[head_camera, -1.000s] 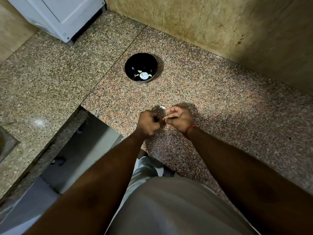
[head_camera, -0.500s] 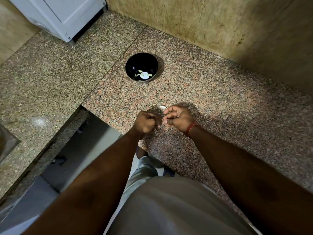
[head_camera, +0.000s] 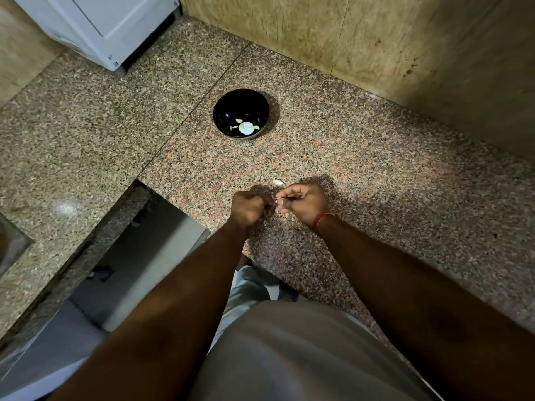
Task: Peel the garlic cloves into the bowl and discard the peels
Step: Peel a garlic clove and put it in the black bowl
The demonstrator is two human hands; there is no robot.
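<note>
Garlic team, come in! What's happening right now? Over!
Left hand and right hand together, pinching a garlic clove. Black bowl holds peeled cloves. One clove waiting on counter. Nothing blocking.

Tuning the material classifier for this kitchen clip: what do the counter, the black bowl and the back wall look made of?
Counter: polished granite by the look, pink-grey speckled grain, a seam between slabs, a soft glare patch.
Black bowl: glossy black inside, a metallic-looking strip low on its near side; possibly coated steel, cannot tell.
Back wall: beige veined stone or tile, matte, stained, with vertical joints.
</note>
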